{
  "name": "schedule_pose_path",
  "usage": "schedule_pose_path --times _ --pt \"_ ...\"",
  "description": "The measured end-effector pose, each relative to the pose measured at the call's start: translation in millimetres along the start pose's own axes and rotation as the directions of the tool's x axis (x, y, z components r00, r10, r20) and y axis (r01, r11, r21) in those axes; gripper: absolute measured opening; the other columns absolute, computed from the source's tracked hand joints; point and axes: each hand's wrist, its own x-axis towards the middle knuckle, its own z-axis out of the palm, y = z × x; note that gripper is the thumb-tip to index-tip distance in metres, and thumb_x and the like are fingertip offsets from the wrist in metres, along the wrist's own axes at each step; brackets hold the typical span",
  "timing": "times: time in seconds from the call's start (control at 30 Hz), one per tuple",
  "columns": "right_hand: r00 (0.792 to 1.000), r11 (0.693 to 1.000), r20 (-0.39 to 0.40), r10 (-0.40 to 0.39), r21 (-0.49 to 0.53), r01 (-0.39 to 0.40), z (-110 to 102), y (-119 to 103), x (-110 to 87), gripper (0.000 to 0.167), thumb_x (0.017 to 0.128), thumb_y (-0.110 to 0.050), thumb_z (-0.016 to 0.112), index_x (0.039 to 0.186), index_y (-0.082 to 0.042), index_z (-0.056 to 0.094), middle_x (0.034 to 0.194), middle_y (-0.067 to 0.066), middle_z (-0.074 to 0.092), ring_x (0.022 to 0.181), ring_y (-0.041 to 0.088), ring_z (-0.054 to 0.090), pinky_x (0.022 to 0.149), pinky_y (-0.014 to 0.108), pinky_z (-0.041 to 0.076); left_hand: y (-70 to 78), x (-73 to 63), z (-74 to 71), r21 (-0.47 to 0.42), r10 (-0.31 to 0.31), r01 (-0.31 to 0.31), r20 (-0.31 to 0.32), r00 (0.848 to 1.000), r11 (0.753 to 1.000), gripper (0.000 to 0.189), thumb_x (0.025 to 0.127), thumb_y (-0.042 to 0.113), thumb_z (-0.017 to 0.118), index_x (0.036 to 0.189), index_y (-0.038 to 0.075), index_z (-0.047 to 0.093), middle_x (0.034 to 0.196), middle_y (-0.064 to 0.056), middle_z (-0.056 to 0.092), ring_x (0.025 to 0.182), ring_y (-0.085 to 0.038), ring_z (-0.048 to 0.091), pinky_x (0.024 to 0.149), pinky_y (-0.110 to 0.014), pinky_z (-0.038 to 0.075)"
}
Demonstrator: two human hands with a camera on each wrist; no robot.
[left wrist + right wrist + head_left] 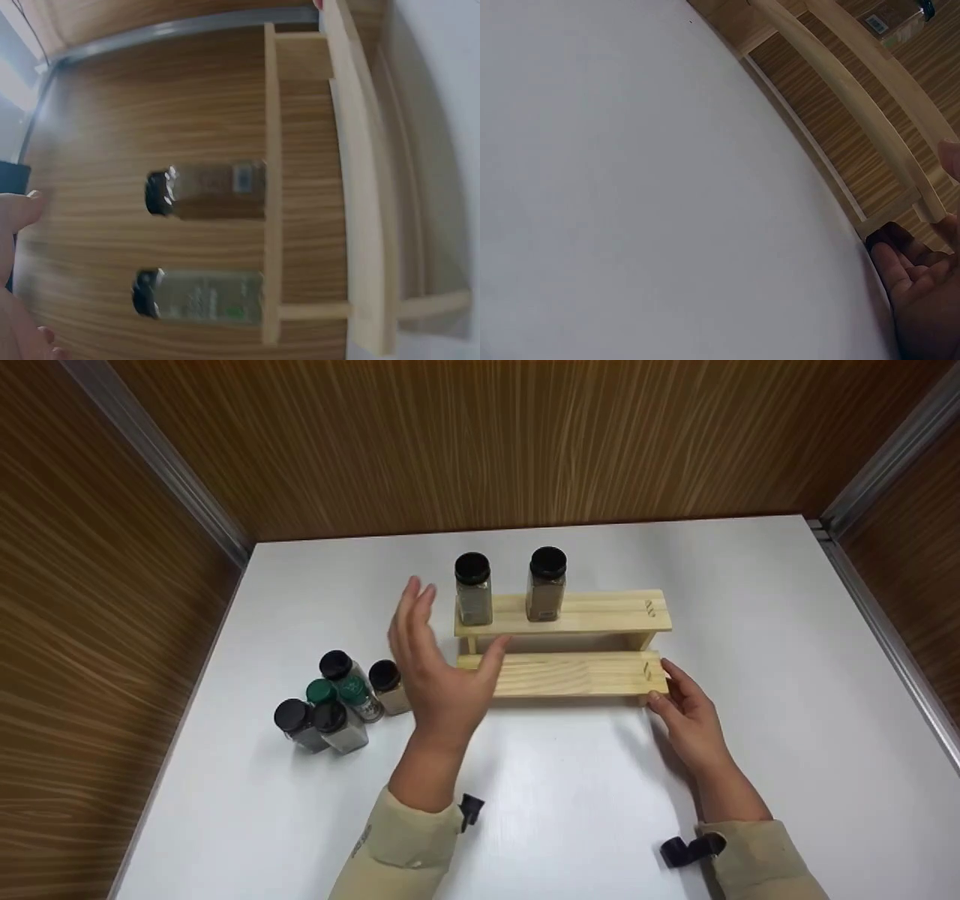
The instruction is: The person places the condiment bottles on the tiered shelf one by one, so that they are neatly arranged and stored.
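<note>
A two-tier wooden spice rack [574,675] stands on the white table. On its upper tier are two upright spice jars with black caps, one with pale contents [474,601] at the left end and a brown one [545,596] beside it. My right hand [694,724] grips the right end of the lower tier, thumb at the front edge and fingers around the side. Raised in front of the rack's left end, my left hand [446,682] has its fingers extended and thumb spread, holding nothing. In the left wrist view, both jars appear sideways beyond that hand.
Left of the rack, several more spice jars stand bunched together, among them a black-capped jar [343,729], a green-capped jar [360,699] and a brown-filled jar [390,690] close to my left hand. Wood-grain panels [480,442] wall the table at the back and sides.
</note>
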Motion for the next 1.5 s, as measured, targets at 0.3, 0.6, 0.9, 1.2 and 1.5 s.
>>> schedule_pose_path --times 0.3,0.6,0.9,1.2,1.5 --pt "1.0 1.0 0.007 -0.018 0.008 0.018 -2.0 -0.1 3.3 0.062 0.108 0.001 0.057 0.164 0.003 0.031 0.144 0.03 0.051 0.111 0.001 0.062 0.092 0.015 0.051 -39.2 -23.0 -19.3 0.115 -0.184 0.183 -0.002 0.983 0.976 0.095 0.075 0.018 0.099 0.15 -0.001 0.045 0.16 -0.025 0.038 0.148 -0.039 0.034 0.116 -0.06 0.036" --pt "1.0 1.0 0.003 -0.014 -0.008 0.014 -3.5 1.0 3.7 0.061 0.108 0.001 0.057 0.164 0.002 0.032 0.144 0.029 0.051 0.11 0.0 0.062 0.091 0.015 0.051 -65.5 -40.4 -24.4 0.165 -0.336 0.321 0.071 0.939 0.932 0.098 0.076 0.024 0.099 0.152 0.0 0.041 0.164 -0.023 0.032 0.153 -0.042 0.029 0.117 -0.061 0.035" --pt "0.999 0.999 -0.01 -0.036 -0.003 0.036 -3.5 0.7 3.8 0.06 0.107 0.002 0.057 0.163 0.003 0.033 0.141 0.029 0.052 0.107 0.003 0.063 0.089 0.015 0.052 -74.8 -46.1 -25.2 0.226 -0.436 0.395 0.174 0.883 0.891 0.09 0.082 0.029 0.095 0.152 0.001 0.044 0.166 -0.024 0.034 0.153 -0.042 0.032 0.119 -0.061 0.034" --pt "1.0 1.0 -0.015 -0.025 0.003 0.025 -2.8 0.5 4.1 0.06 0.108 0.0 0.057 0.163 0.004 0.033 0.139 0.027 0.052 0.109 0.003 0.062 0.091 0.016 0.052 -71.1 -54.2 -26.6 0.259 -0.417 0.36 0.212 0.884 0.896 0.087 0.083 0.025 0.094 0.151 0.0 0.045 0.163 -0.024 0.037 0.15 -0.044 0.035 0.117 -0.061 0.035" --pt "0.999 0.999 -0.018 -0.038 -0.017 0.037 -2.5 0.3 2.8 0.059 0.108 -0.001 0.058 0.162 0.004 0.035 0.137 0.027 0.054 0.108 0.002 0.062 0.09 0.015 0.052 -56.7 -69.1 -29.4 0.225 -0.395 0.35 0.2 0.897 0.909 0.082 0.082 0.02 0.095 0.146 0.002 0.049 0.164 -0.023 0.034 0.15 -0.045 0.035 0.111 -0.062 0.043"
